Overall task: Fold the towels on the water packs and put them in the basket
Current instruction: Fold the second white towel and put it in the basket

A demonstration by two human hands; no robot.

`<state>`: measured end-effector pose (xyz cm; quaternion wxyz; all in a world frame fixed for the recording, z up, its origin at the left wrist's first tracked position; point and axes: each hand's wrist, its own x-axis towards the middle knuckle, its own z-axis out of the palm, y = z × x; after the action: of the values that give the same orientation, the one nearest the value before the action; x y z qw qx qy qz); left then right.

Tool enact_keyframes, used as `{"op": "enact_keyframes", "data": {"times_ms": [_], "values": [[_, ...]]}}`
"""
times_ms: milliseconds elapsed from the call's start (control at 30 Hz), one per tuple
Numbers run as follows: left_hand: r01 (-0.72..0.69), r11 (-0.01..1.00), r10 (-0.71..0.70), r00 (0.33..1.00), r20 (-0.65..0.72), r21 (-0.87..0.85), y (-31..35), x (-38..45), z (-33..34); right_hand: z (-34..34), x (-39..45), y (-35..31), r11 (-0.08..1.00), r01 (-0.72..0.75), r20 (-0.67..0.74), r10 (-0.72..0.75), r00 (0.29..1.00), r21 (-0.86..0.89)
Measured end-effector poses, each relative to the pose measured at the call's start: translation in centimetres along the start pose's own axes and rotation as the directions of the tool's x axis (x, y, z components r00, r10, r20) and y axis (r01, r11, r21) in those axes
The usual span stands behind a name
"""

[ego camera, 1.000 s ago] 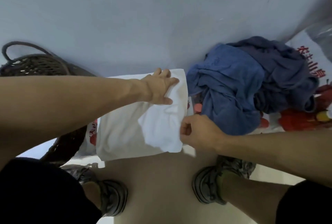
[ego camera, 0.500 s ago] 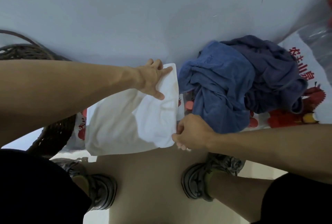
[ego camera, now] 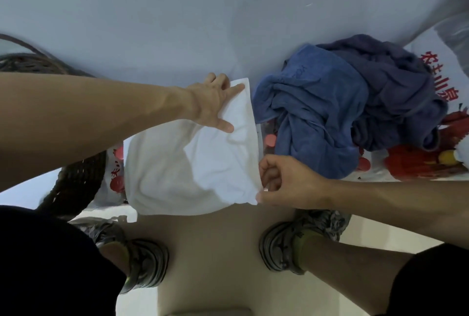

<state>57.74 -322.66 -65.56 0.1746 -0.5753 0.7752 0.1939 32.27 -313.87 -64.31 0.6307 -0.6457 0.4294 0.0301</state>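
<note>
A white towel (ego camera: 193,171) lies spread on the water packs (ego camera: 416,166) in the middle of the view. My left hand (ego camera: 213,105) rests flat on its far right corner, fingers straight. My right hand (ego camera: 286,183) pinches the towel's near right corner at the edge. To the right, a crumpled heap of blue towels (ego camera: 342,107) sits on the packs. The dark woven basket (ego camera: 73,178) stands at the left, mostly hidden under my left forearm.
A pale wall (ego camera: 203,11) rises right behind the packs. My two feet in grey shoes (ego camera: 286,242) stand on the floor below the packs' front edge. Red bottle caps (ego camera: 270,140) show between the white and blue towels.
My left hand has slid toward the towel's far right corner. My right hand has stayed pinching the near right corner. The camera view shifted slightly.
</note>
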Motion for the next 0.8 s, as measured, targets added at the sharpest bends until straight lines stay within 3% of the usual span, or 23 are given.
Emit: {"op": "enact_keyframes", "data": {"times_ms": [133,233,367,500,567,667,733,800], "values": [[0.007,1.0,-0.008,1.0,-0.018,-0.019,0.2,-0.4,0.0,0.8,0.0,0.6,0.988,-0.151,-0.056,0.152,0.987,0.023],[0.002,0.998,-0.005,0.999,-0.049,-0.059,0.7,-1.4,0.0,1.2,0.2,0.4,0.983,-0.181,-0.043,0.183,0.982,0.04],[-0.012,0.99,-0.022,0.972,-0.232,-0.143,0.9,-5.6,0.4,1.3,0.5,0.0,0.985,-0.173,-0.091,0.17,0.981,-0.027],[0.117,0.966,-0.183,0.939,-0.291,-0.232,1.1,-11.5,2.0,1.2,0.4,-0.2,0.975,-0.125,-0.093,0.11,0.99,-0.185],[0.211,0.942,-0.277,0.928,-0.249,-0.26,1.8,-14.3,4.1,0.9,0.5,-0.3,0.984,-0.145,-0.049,0.14,0.989,-0.103],[0.233,0.96,-0.269,0.921,-0.282,-0.154,2.8,-18.2,7.8,0.5,0.6,-0.6,0.97,-0.214,0.02,0.213,0.977,0.119],[0.157,0.988,-0.151,0.93,-0.336,-0.007,2.9,-20.0,9.8,0.3,0.6,-0.7,0.975,-0.214,0.009,0.214,0.977,0.065],[0.126,0.992,-0.109,0.931,-0.349,0.026,2.5,-20.7,11.1,0.0,0.4,-1.0,0.977,-0.211,-0.004,0.211,0.977,-0.024]]}}
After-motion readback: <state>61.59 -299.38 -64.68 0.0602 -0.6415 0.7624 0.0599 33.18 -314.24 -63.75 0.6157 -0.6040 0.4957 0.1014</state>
